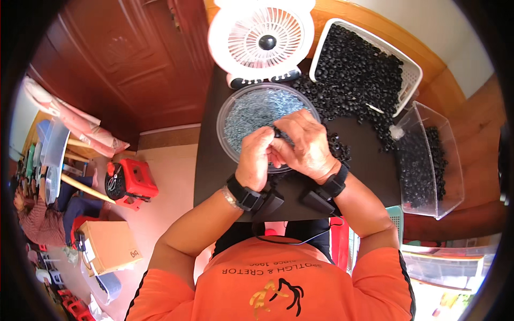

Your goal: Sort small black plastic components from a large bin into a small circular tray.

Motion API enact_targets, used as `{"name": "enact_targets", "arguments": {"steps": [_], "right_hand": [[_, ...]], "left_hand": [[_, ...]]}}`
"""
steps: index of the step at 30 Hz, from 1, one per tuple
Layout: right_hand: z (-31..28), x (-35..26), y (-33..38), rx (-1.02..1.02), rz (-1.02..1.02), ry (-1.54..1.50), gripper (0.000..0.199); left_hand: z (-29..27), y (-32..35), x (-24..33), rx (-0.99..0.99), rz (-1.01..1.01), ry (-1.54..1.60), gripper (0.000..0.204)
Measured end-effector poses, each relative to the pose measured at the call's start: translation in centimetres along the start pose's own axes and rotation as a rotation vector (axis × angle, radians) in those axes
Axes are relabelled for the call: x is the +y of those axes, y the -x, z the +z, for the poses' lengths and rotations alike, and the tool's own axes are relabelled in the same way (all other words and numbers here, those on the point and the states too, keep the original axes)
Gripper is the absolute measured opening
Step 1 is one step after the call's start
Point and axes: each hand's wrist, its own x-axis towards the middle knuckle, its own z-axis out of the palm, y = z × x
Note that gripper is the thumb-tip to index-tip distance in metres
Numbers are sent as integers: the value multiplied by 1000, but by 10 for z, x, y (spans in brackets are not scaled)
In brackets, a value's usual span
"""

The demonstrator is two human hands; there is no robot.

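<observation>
Black ring at frame centre, pinched between closed fingertips of left hand and right hand over the screw tub; slip risks dropping it among screws.

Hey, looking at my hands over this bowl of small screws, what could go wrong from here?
1. Both hands, left hand and right hand, pinch a small black ring above the round clear bowl; if it slips it may drop among the grey screws.
2. Loose black rings lie scattered on the dark table; a forearm sweep might push some off the edge.
</observation>
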Motion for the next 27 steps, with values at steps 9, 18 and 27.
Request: {"name": "enact_targets", "arguments": {"steps": [9,18,27], "right_hand": [[3,3,4,37,23,-28,28],[-7,5,3,44,112,-133,29],[-6,4,1,-35,140,-180,30]], "left_hand": [[1,-2,3,-40,64,-11,31],[7,-3,6,-166,65,13,36],[4,-3,6,-106,20,-80,40]]}}
